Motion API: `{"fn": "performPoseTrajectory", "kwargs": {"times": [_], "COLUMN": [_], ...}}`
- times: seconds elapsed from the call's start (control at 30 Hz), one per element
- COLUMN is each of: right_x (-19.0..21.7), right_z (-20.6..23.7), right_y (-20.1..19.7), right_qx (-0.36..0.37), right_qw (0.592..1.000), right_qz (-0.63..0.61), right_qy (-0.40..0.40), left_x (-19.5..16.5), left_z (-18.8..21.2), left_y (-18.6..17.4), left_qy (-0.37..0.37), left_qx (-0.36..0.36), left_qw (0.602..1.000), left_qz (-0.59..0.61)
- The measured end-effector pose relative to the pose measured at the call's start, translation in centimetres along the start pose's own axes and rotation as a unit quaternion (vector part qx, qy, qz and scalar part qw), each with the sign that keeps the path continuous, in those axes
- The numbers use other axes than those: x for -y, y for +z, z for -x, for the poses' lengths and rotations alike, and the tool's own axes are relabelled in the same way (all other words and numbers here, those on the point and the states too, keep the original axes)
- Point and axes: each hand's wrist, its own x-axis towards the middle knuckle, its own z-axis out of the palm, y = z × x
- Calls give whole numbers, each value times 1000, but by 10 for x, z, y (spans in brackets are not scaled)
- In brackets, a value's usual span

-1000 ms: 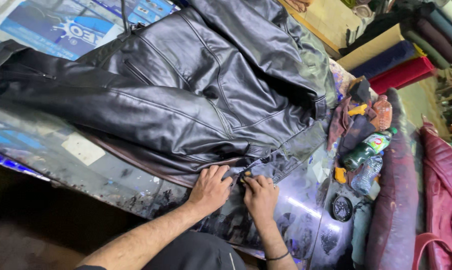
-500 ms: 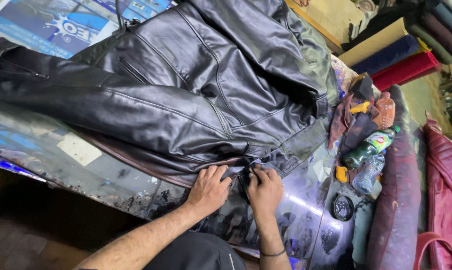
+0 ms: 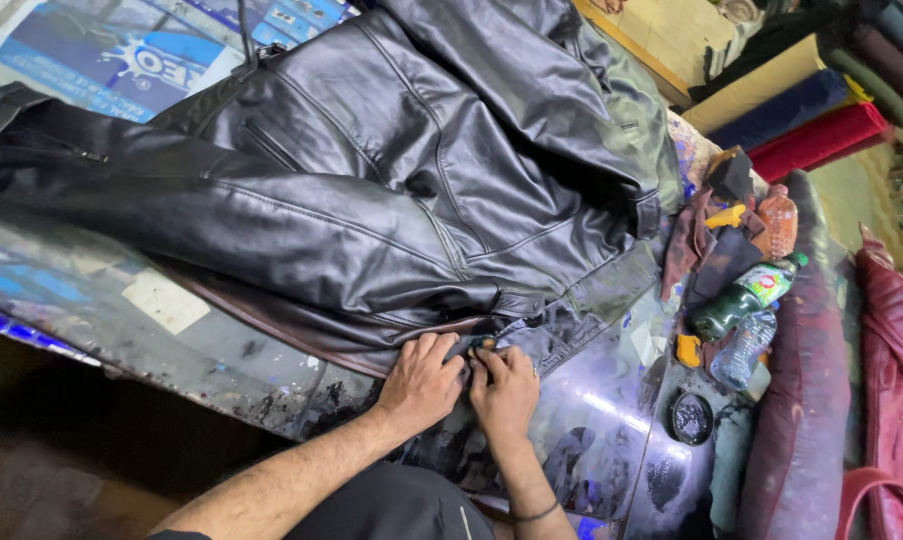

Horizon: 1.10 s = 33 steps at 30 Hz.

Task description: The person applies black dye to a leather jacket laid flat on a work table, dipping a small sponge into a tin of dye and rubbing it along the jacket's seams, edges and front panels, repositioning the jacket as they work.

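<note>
A black leather jacket (image 3: 371, 190) lies spread across a stained, glossy work table (image 3: 171, 340), one sleeve stretched to the left. Both hands work side by side at the jacket's lower hem near the table's front edge. My left hand (image 3: 423, 380) presses on the hem with fingers curled over it. My right hand (image 3: 506, 390) pinches the same hem edge (image 3: 476, 345), where a small orange-tipped object shows between the fingers; what it is cannot be made out.
To the right lie rags (image 3: 716, 235), a green bottle (image 3: 741, 297), a clear plastic bottle (image 3: 743, 350) and a small round black tin (image 3: 691, 418). Maroon leather (image 3: 896, 370) and rolls of red and blue material (image 3: 816, 130) sit at the far right.
My hands stay at the hem; the fingers have shifted slightly closer together along its edge. The jacket has not moved.
</note>
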Motion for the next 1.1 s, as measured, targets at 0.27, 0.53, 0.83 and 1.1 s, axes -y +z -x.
{"fn": "performPoseTrajectory", "kwargs": {"times": [0.27,0.53,0.83,1.1], "right_x": [3,-6,-19,-22], "right_z": [-2,8,39,58], "right_y": [-9,-26,-46,-62], "right_qx": [7,23,56,59], "right_qw": [998,996,992,991], "right_qz": [55,82,96,114], "right_qy": [25,38,60,41], "left_x": [1,3,3,-1], "left_z": [1,0,-1,-4], "left_y": [1,4,5,1], "left_qy": [-4,-6,2,-2], "left_qx": [15,29,16,40], "left_qw": [1000,999,1000,999], "left_qz": [-3,-17,-19,-32]}}
